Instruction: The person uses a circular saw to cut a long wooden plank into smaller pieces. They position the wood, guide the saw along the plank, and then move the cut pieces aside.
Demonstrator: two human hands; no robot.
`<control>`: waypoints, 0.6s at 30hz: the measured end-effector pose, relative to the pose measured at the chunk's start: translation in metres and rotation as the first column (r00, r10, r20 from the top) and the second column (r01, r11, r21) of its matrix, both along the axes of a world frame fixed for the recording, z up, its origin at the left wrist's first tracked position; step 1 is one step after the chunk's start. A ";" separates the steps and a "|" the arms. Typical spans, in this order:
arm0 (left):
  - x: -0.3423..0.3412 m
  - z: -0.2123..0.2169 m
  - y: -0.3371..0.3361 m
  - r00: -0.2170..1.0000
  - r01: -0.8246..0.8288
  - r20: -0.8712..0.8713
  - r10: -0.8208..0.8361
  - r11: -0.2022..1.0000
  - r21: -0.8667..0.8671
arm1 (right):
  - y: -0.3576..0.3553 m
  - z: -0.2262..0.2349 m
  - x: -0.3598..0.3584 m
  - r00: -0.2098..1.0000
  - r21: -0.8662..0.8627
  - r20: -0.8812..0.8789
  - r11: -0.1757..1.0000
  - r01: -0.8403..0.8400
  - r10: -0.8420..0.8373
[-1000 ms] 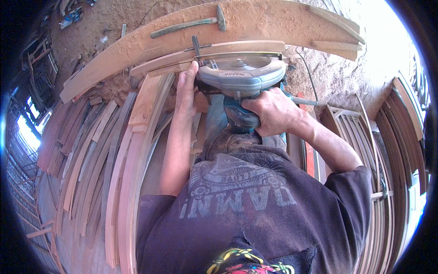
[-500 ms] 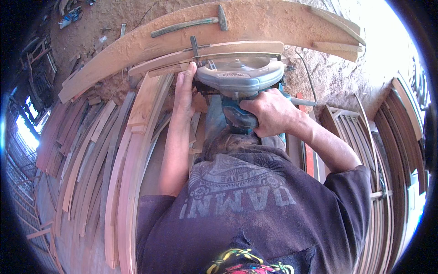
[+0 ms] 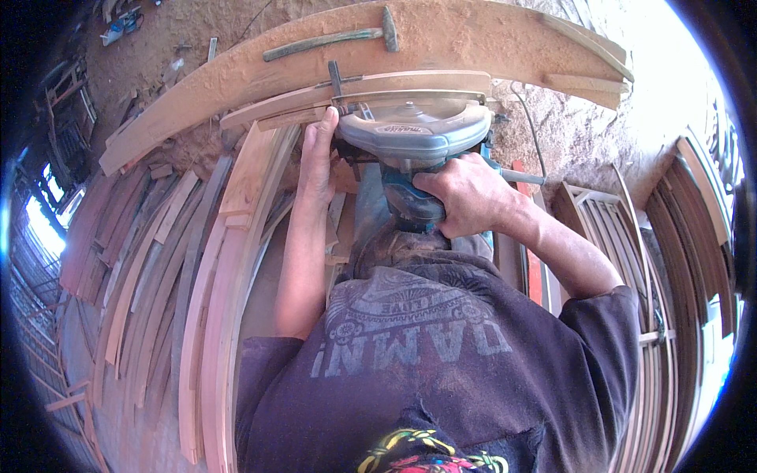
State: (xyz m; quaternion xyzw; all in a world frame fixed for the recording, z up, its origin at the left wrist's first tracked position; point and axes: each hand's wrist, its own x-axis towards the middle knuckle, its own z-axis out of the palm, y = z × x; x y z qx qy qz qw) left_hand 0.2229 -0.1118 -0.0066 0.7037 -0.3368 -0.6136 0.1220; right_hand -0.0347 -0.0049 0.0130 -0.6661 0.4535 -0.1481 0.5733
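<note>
A miter saw point(image 3: 418, 140) with a grey blade guard and a teal body stands in front of me, its head lowered. My right hand point(image 3: 471, 193) is wrapped round the saw's dark handle point(image 3: 414, 206). To the left of the guard, my left hand point(image 3: 318, 158) grips a narrow wooden strip point(image 3: 293, 118), with a finger or thumb pointing up at its edge; the other fingers are partly hidden. Right behind the strip runs a longer wooden fence board point(image 3: 430, 81). An upright dark clamp bar point(image 3: 335, 79) rises beside my left fingertips. The blade is mostly hidden under the guard.
Beyond the saw lies a wide, sawdust-covered plank point(image 3: 465, 35) carrying a hammer point(image 3: 339, 43). Long boards point(image 3: 213, 307) are stacked on the left. Slatted wooden frames point(image 3: 623, 260) lean on the right, near a power cord point(image 3: 536, 130).
Both hands keep their places on the saw handle and the strip. The view has shifted only very slightly; no object has clearly moved.
</note>
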 end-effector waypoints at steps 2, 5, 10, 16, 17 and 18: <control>0.001 -0.002 0.001 1.000 -0.010 0.009 0.010 1.000 0.001 | 0.001 -0.001 0.000 1.000 -0.004 0.002 1.000 0.001 -0.001; 0.002 -0.002 0.001 1.000 -0.008 -0.015 0.008 1.000 0.009 | 0.003 -0.005 0.002 1.000 -0.013 0.004 1.000 0.004 -0.003; 0.006 -0.007 0.001 1.000 -0.001 0.015 0.001 1.000 0.026 | 0.002 -0.006 0.000 1.000 0.005 0.008 1.000 0.008 -0.009; 0.007 -0.007 0.002 0.999 0.002 0.040 -0.003 1.000 0.028 | 0.005 -0.011 0.002 1.000 -0.042 0.012 0.999 0.022 -0.022; 0.008 -0.008 0.002 0.999 0.003 0.051 -0.005 1.000 0.027 | 0.005 -0.011 0.002 1.000 -0.038 0.009 0.999 0.018 -0.018; 0.007 -0.007 0.002 0.999 0.004 0.040 -0.005 1.000 0.024 | 0.005 -0.012 0.002 1.000 -0.034 0.006 0.999 0.015 -0.015</control>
